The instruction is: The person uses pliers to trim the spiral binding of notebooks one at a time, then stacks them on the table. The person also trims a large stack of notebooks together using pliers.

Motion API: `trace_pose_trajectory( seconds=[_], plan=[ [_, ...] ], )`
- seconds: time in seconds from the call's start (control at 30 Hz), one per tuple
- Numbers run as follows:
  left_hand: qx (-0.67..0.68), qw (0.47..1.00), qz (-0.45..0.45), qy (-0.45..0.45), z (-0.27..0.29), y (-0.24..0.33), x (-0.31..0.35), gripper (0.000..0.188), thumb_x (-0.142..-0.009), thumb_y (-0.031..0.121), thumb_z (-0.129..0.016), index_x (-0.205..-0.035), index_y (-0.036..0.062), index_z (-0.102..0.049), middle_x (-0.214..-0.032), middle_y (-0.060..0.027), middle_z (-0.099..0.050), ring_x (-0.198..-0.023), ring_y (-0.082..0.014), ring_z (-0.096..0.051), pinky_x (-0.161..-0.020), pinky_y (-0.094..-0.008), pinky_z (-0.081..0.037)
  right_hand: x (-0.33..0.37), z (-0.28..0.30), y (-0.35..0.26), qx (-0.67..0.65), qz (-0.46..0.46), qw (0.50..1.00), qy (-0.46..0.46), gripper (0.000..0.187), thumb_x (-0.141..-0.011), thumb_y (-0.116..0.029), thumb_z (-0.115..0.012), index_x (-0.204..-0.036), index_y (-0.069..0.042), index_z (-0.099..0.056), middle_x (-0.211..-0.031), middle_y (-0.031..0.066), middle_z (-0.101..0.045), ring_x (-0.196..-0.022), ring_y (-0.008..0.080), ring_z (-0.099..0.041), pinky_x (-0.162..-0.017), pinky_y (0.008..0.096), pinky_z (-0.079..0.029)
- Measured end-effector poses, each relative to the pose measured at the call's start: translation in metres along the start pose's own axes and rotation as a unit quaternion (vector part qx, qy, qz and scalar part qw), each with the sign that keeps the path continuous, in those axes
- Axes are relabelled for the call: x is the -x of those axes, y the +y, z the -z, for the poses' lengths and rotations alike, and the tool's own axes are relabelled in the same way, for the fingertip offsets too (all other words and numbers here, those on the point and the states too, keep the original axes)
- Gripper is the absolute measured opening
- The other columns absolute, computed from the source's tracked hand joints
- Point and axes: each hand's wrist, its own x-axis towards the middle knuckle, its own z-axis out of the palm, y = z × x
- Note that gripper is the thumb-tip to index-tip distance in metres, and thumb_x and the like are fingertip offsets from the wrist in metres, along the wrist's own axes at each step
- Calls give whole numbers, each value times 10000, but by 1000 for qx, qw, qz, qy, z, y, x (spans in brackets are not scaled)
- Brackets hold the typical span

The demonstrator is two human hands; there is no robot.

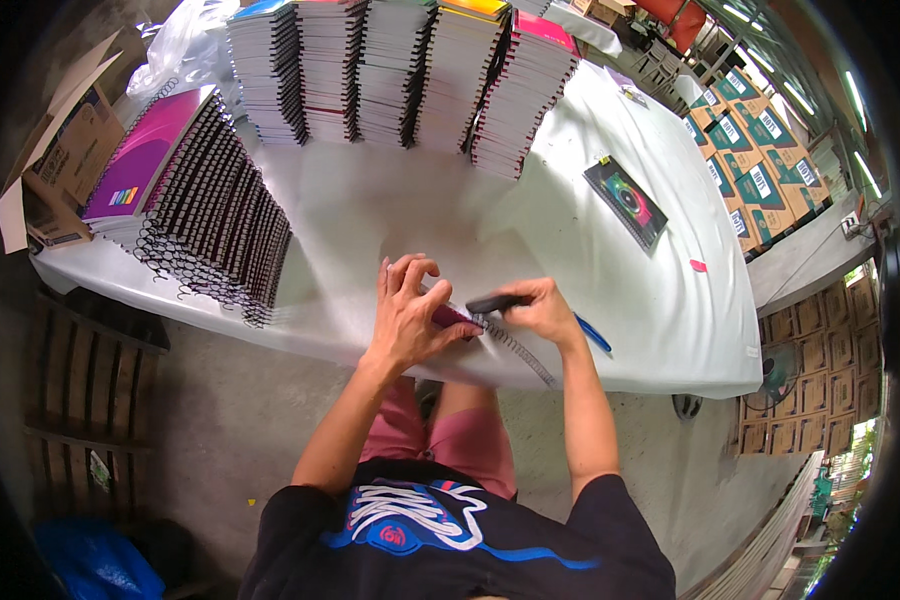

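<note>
At the near edge of the white-covered table, my left hand (405, 312) is closed around a purple-covered notebook (448, 316), seen nearly edge-on. A dark wire coil (515, 348) runs from the notebook's end, its loose tail trailing right toward the table edge. My right hand (542, 312) grips a black hand tool (494, 303) with its tip at the coil by the notebook's corner. The tool's exact kind is not clear. Just right of that hand lies a slim blue object (592, 333), perhaps a pen.
Stacks of coil-bound notebooks (390, 75) line the far side. A pile with a purple cover (160, 140) stands at left beside an open carton (70, 160). One dark notebook (625, 203) and a red scrap (698, 266) lie right. Cartons (755, 165) are stacked beyond.
</note>
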Motion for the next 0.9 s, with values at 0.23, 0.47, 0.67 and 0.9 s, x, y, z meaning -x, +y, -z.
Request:
trace_pose_trajectory(
  seconds=[0.23,0.47,0.67,0.9],
  plan=[
    [34,999,-2,-15,0,-1,1,539,-541,520,-774,-735,71,-547,-1108,-96,-445,-1160,-321,-366,-969,-538,-290,-4,1,-8,85,45,995,10,197,-656,98,-626,-811,3,-704,-804,83,-692,-748,147,-639,-719,267,-506],
    [75,996,26,26,0,-7,-6,587,-465,514,-814,-725,61,-545,-1188,-121,-405,-1156,-350,-361,-943,-485,-342,-17,-7,-22,181,52,980,63,236,-631,88,-626,-823,-19,-711,-812,100,-691,-779,170,-652,-726,288,-503],
    [202,972,111,40,-13,-24,-1,631,-399,454,-881,-762,78,-527,-1180,-130,-347,-1092,-323,-376,-792,-432,-445,-18,-21,-27,109,127,985,41,242,-609,83,-638,-807,-40,-704,-800,89,-681,-761,158,-637,-695,269,-494],
    [329,929,149,80,-29,-39,2,933,-343,415,-923,-990,60,-353,-1138,-137,-349,-1083,-273,-401,-857,-400,-414,-26,-26,-29,121,164,976,76,206,-648,58,-648,-822,-31,-712,-808,102,-653,-769,184,-621,-682,289,-490]
  ],
)
